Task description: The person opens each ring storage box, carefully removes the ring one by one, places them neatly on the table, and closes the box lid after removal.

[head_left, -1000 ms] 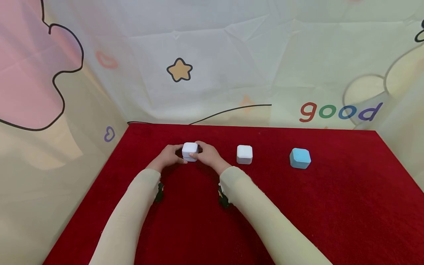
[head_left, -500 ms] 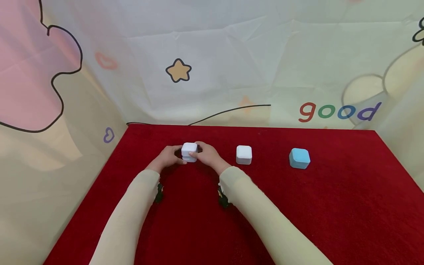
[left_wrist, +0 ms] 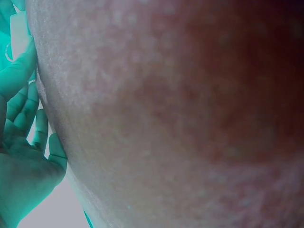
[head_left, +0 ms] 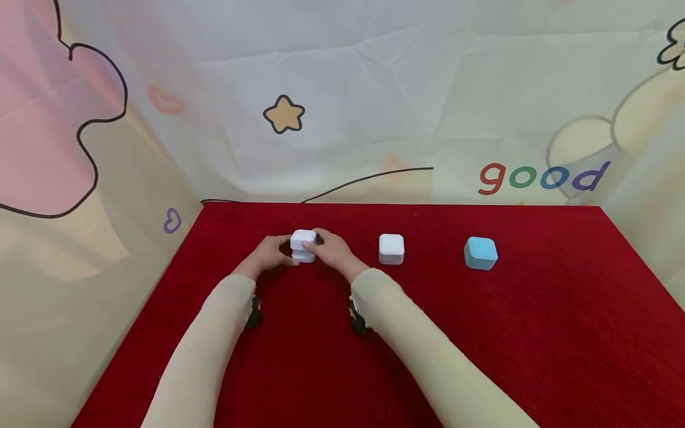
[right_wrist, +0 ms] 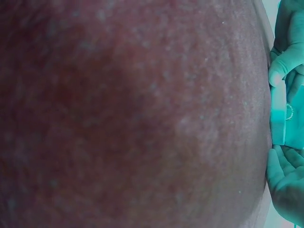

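At the left of the cloth, both hands hold a small white ring box [head_left: 303, 239], its lid parted from the base [head_left: 303, 257]. My right hand [head_left: 333, 249] pinches the lid, thumb on its front. My left hand [head_left: 269, 254] holds the base from the left side, thumb low at the front corner. In the right wrist view a small round ring [right_wrist: 289, 111] shows beside the box wall [right_wrist: 278, 114]. Skin fills most of both wrist views, and the box's inside is hidden in the head view.
A second white box [head_left: 392, 249] stands closed to the right of the hands, and a light blue box [head_left: 480, 253] farther right. All are on a red cloth [head_left: 407, 345]. A printed curtain [head_left: 348, 119] rises behind the cloth's back edge.
The lid has tilted farther up from the base, so the gap between them is wider. Both hands keep their hold on the ring box. The head view has shifted slightly.
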The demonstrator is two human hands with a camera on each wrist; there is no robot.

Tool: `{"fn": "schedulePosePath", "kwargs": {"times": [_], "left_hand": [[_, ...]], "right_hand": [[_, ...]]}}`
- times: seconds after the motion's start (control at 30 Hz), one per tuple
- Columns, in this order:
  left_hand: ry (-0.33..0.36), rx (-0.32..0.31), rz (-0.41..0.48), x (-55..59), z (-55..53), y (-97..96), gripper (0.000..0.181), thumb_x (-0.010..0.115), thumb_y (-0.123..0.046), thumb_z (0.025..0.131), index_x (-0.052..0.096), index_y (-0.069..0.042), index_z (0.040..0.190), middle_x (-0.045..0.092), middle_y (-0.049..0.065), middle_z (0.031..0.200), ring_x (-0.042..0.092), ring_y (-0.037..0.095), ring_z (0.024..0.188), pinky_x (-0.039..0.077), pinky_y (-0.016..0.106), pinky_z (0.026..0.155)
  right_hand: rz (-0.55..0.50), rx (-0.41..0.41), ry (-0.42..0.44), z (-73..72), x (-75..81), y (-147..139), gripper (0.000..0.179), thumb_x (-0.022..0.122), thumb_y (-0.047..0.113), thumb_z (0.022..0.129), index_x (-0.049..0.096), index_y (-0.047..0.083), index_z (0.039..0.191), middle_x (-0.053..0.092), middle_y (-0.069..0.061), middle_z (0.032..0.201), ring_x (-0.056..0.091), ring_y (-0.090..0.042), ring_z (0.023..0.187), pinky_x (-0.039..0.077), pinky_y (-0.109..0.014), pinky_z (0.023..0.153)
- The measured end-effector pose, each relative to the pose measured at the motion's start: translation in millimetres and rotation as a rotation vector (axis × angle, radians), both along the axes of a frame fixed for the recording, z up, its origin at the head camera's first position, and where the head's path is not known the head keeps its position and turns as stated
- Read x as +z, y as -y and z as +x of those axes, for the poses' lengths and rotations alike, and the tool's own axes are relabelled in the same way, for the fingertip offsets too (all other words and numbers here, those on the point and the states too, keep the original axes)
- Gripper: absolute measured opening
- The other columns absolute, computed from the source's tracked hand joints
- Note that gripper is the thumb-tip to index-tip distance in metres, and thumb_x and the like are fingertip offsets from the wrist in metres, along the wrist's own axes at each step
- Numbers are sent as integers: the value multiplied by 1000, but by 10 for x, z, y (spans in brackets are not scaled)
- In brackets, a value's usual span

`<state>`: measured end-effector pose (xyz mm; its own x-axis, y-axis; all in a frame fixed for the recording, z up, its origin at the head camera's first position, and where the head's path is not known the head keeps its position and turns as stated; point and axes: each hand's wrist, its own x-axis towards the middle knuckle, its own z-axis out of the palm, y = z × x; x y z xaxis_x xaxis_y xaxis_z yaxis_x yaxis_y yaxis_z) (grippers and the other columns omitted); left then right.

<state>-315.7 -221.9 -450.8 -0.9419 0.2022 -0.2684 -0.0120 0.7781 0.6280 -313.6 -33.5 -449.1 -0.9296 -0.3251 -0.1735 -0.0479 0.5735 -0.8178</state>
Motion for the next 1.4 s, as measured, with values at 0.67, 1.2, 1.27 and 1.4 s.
{"fn": "schedulePosePath", "kwargs": {"times": [0.67,1.2,1.27,1.4], "left_hand": [[-7,22,1,-20,15,29,65,75,-12,92,49,0,150,47,23,157,42,38,146,36,52,123],[-22,13,8,-62,9,48,64,76,-12,90,52,-2,148,49,22,156,42,38,147,36,52,123],[-24,16,10,-61,4,48,64,77,-12,90,52,-1,148,49,22,156,44,37,146,37,52,123],[-19,29,15,-45,-1,48,65,76,-12,90,52,-3,148,49,22,156,45,37,144,38,52,122]], "right_hand": [[-50,-37,79,18,51,8,65,46,46,107,39,5,157,43,-15,162,42,-32,148,34,-50,125],[-43,-61,93,-46,35,-12,64,42,48,108,43,3,154,52,-17,154,52,-32,137,42,-47,120],[-45,-64,93,-58,29,-19,63,41,47,109,45,2,153,55,-17,150,56,-32,133,45,-46,117],[-50,-71,109,-78,35,-17,63,41,47,109,45,3,153,57,-17,147,59,-32,127,47,-45,115]]}}
